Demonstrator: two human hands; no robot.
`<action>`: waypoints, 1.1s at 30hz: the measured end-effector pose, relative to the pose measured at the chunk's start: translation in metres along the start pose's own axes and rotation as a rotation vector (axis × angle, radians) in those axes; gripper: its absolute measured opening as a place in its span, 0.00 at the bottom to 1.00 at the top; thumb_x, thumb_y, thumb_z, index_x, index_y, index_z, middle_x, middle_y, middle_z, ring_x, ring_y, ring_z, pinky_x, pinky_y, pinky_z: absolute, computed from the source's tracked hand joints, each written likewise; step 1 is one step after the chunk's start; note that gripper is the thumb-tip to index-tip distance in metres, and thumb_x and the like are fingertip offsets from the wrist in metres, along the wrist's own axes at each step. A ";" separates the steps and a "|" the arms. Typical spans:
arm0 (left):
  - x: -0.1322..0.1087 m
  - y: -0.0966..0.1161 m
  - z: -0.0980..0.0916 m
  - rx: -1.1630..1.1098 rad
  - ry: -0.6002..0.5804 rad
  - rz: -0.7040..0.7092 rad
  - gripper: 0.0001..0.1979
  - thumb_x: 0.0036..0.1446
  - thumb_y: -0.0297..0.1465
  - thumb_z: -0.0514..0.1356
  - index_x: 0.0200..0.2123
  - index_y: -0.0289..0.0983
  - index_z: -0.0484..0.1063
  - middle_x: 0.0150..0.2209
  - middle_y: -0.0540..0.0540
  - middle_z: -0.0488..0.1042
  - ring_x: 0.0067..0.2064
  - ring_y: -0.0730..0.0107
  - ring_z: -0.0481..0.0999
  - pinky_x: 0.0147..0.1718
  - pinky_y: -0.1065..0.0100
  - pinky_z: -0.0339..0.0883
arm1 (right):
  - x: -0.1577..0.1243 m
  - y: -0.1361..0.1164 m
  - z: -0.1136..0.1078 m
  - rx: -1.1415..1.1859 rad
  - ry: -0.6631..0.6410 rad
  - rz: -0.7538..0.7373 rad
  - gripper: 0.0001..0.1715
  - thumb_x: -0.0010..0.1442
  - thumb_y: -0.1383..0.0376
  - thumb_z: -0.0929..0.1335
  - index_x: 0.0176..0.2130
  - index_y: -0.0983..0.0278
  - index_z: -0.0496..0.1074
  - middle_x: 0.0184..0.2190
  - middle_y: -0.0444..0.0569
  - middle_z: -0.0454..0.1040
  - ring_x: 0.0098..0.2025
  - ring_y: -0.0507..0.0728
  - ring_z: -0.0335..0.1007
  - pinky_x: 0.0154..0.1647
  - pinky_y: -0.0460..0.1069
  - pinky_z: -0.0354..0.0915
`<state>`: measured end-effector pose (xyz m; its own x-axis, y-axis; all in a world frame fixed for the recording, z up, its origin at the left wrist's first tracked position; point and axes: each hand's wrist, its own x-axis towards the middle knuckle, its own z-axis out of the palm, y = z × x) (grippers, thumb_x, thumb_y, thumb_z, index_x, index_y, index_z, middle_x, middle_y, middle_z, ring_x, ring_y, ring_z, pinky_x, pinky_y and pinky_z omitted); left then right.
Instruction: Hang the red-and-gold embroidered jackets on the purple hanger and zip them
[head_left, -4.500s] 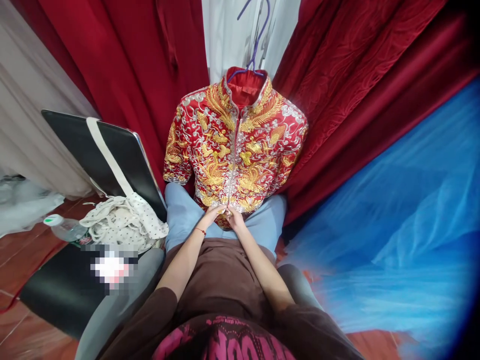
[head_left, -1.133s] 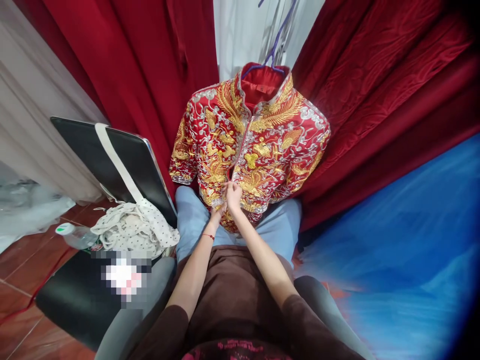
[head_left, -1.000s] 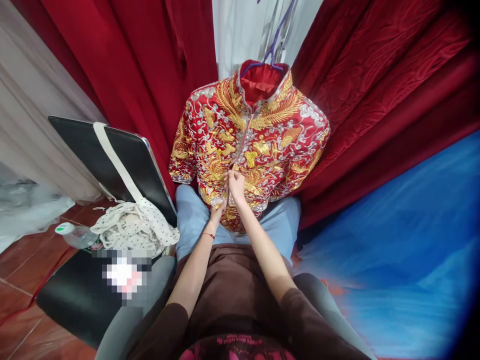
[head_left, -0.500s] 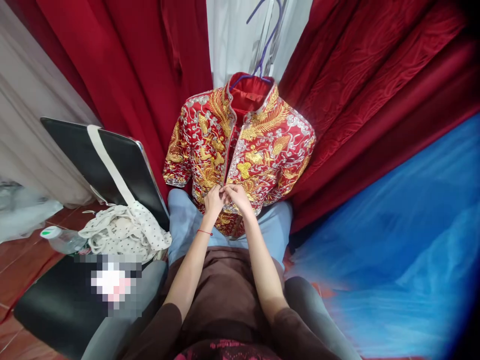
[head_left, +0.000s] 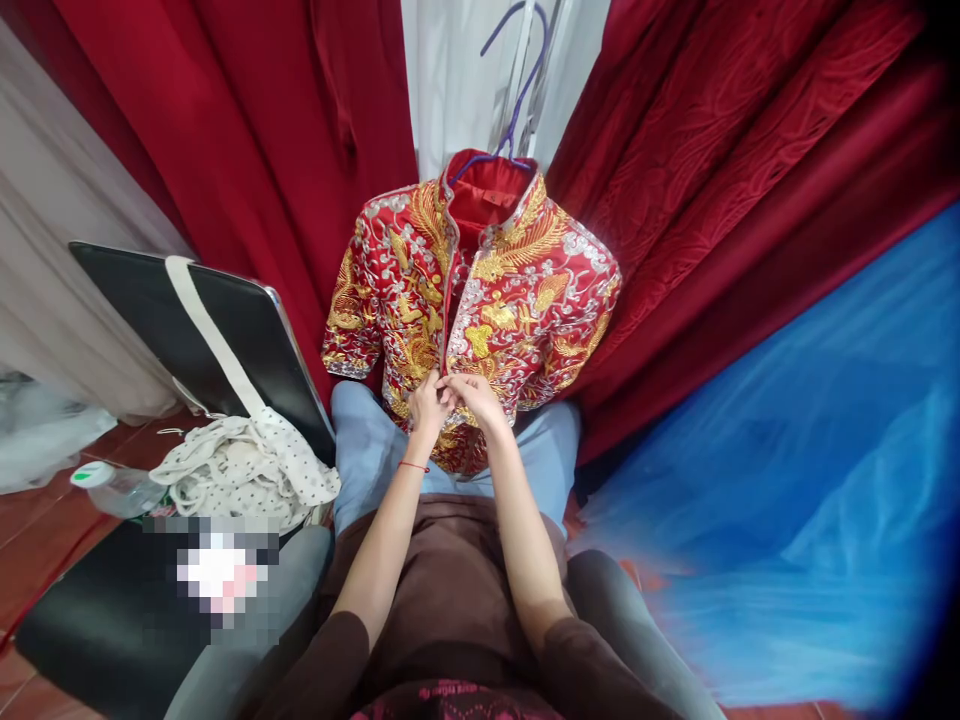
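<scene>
**A:** so going left to right: off to the left of the fingers there's a water bottle (head_left: 112, 487) on the floor, then a spotted cloth bag (head_left: 251, 470) slumped on a black chair (head_left: 225, 330). Well clear of the work.

**B:** and the hands?

**A:** the left hand (head_left: 426, 402) and right hand (head_left: 471, 396) meet at the front opening of the embroidered jacket (head_left: 480, 310), low on its front. Fingers of both are pinched narrow on the two edges, tips touching. Jacket hangs on a purple hanger (head_left: 514, 100) straight above the fingers, red curtain (head_left: 712, 180) behind and to the right, blue sheet (head_left: 810, 450) further right.

**B:** which step, you reckon?

**A:** looks like the person's working a fastening near the hem. Above the fingers the front gapes open, so probably early on. The next one up would want both edges lined up first, can't make out the fastener itself though.
</scene>
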<state>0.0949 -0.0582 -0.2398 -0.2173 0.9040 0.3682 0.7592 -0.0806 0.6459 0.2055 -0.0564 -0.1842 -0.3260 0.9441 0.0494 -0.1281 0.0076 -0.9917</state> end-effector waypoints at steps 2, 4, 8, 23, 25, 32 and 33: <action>-0.003 0.000 0.003 -0.061 -0.020 0.018 0.04 0.58 0.27 0.60 0.38 0.39 0.72 0.36 0.43 0.79 0.38 0.60 0.78 0.33 0.68 0.58 | -0.002 0.000 -0.003 -0.020 0.030 -0.007 0.16 0.48 0.54 0.71 0.25 0.65 0.76 0.19 0.44 0.75 0.18 0.48 0.65 0.23 0.44 0.61; -0.006 -0.001 0.005 -0.105 -0.027 0.031 0.04 0.59 0.26 0.60 0.38 0.39 0.72 0.36 0.43 0.79 0.38 0.60 0.77 0.34 0.69 0.59 | -0.003 0.002 -0.004 -0.043 0.094 -0.030 0.14 0.47 0.56 0.73 0.24 0.65 0.76 0.19 0.44 0.75 0.18 0.48 0.65 0.23 0.44 0.62; -0.008 -0.003 0.004 -0.133 -0.040 0.040 0.06 0.58 0.25 0.60 0.40 0.38 0.74 0.37 0.41 0.79 0.38 0.58 0.77 0.35 0.68 0.60 | -0.005 0.006 0.001 -0.089 0.219 -0.039 0.12 0.46 0.58 0.74 0.24 0.65 0.75 0.18 0.44 0.74 0.18 0.50 0.66 0.24 0.46 0.64; -0.016 0.008 0.009 -0.546 0.050 -0.011 0.08 0.61 0.31 0.62 0.43 0.39 0.78 0.40 0.40 0.79 0.41 0.60 0.77 0.45 0.68 0.64 | 0.004 -0.035 0.026 0.089 0.369 -0.232 0.11 0.52 0.58 0.70 0.27 0.64 0.75 0.22 0.42 0.72 0.19 0.47 0.59 0.24 0.45 0.58; -0.017 0.007 0.009 -0.461 0.047 0.007 0.06 0.63 0.33 0.61 0.39 0.39 0.78 0.36 0.41 0.79 0.38 0.62 0.77 0.42 0.69 0.63 | 0.011 -0.053 0.021 0.054 0.383 -0.270 0.10 0.52 0.59 0.70 0.28 0.64 0.76 0.21 0.41 0.71 0.19 0.46 0.56 0.21 0.44 0.55; -0.001 0.019 -0.005 -0.011 0.076 0.072 0.14 0.64 0.41 0.59 0.31 0.39 0.75 0.26 0.45 0.75 0.30 0.66 0.75 0.33 0.70 0.56 | 0.020 -0.103 0.001 -0.016 0.255 -0.343 0.10 0.53 0.60 0.71 0.28 0.65 0.77 0.20 0.39 0.68 0.18 0.45 0.55 0.19 0.44 0.52; 0.007 0.024 -0.011 0.027 0.095 0.074 0.15 0.63 0.42 0.60 0.31 0.38 0.74 0.24 0.46 0.74 0.30 0.66 0.75 0.32 0.70 0.55 | 0.018 -0.104 -0.001 -0.017 0.235 -0.338 0.10 0.53 0.59 0.72 0.29 0.65 0.77 0.19 0.39 0.67 0.18 0.45 0.55 0.19 0.44 0.52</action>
<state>0.1049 -0.0588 -0.2139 -0.2168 0.8519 0.4767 0.7910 -0.1329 0.5972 0.2136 -0.0402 -0.0798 -0.0453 0.9369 0.3466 -0.1755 0.3341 -0.9261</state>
